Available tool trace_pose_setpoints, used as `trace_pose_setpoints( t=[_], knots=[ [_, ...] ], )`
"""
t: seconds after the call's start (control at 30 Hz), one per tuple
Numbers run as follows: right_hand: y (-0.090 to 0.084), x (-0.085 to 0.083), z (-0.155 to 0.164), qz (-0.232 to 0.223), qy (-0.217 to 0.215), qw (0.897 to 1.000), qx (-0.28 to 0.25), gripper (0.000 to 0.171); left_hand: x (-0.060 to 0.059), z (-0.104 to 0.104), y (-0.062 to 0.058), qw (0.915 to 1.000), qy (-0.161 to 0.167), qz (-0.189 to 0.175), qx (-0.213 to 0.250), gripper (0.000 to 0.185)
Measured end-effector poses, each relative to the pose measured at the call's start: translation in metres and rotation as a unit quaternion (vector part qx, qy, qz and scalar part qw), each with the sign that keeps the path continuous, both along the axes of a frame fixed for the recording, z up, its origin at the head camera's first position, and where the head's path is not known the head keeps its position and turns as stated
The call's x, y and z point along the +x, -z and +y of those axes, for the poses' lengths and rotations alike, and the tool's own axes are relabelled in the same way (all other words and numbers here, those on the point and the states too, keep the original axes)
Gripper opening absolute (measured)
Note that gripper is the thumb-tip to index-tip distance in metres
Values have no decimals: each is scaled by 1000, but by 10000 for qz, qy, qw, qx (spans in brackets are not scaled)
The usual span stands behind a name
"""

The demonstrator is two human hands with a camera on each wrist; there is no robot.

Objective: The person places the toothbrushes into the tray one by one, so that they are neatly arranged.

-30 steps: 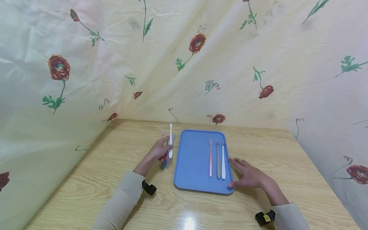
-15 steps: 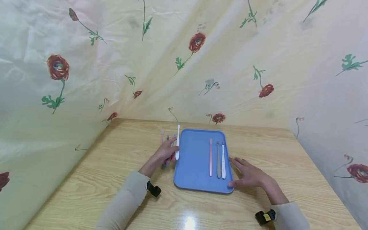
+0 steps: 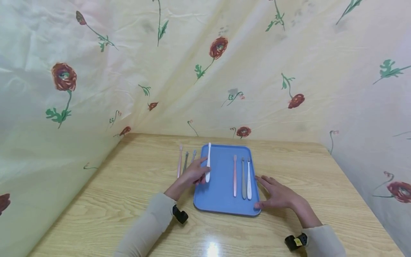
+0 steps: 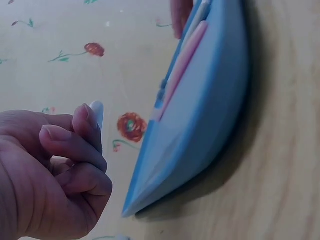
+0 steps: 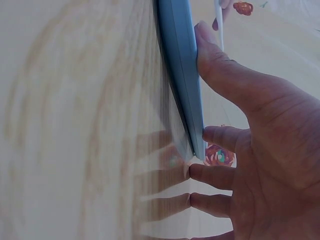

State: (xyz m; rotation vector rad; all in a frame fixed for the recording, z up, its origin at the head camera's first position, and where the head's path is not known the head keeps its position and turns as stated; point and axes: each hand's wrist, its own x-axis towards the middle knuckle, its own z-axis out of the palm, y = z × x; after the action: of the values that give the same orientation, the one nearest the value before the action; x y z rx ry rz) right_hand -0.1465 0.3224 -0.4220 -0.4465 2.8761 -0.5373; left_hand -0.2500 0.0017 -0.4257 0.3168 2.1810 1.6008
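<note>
Toothbrush [image 3: 208, 162] pinched in left hand [image 3: 193, 174], over tray [image 3: 221, 200].

The tray [image 3: 221, 200] is plain light blue. On it lie a pink toothbrush [image 3: 235, 176], a grey toothbrush [image 3: 243, 178] and a white toothbrush [image 3: 248, 178]. A fourth, held toothbrush [image 3: 208, 160] is white. The surface [image 3: 128, 200] is pale wood with darker grain. The backdrop cloth [image 3: 160, 71] is cream, printed with red flowers on green stems. Both sleeves [image 3: 144, 232] are beige.
</note>
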Motion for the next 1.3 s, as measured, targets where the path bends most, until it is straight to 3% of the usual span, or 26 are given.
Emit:
trace_pose_setpoints(
  t=[0.37, 1.3],
  knots=[
    [0, -1, 0, -83, 91, 9999, -9, 109, 7, 17, 12, 9996, -39, -247, -134, 68],
    [-1, 1, 0, -33, 26, 10000, 9, 107, 19, 30, 14, 9974, 188, -306, -625, 67]
  ],
)
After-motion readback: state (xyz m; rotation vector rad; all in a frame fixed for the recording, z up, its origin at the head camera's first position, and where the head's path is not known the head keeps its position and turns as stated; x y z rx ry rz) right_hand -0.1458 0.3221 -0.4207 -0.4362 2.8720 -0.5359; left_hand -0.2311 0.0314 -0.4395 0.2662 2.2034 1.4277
